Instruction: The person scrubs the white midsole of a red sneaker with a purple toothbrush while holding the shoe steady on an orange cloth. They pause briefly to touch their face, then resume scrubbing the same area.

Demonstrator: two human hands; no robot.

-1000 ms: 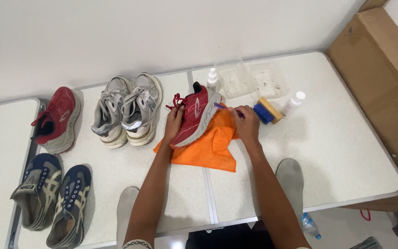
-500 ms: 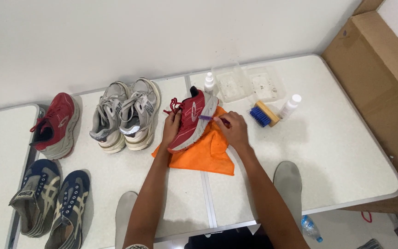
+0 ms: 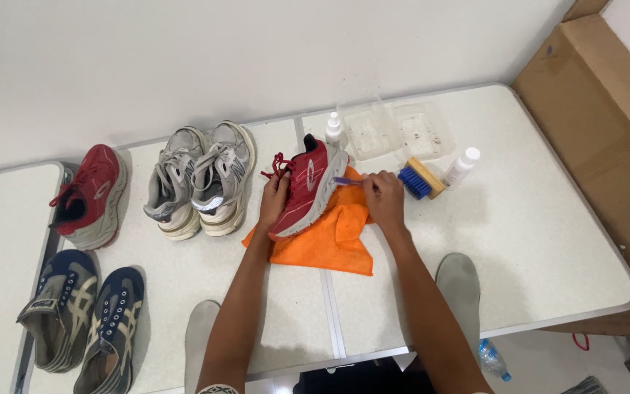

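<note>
Red shoe toe twd person, heel away; hands: L grips it, R holds small brush.

Both forearms are bare, with a patterned band at the left wrist.

Six shoes sit on the white tables: two red sneakers, two grey running shoes, and two navy canvas shoes. There are two small white bottles, two clear plastic trays, and two grey insoles. One orange cloth, one blue-bristled wooden brush, one purple toothbrush and one cardboard box complete the count.
</note>
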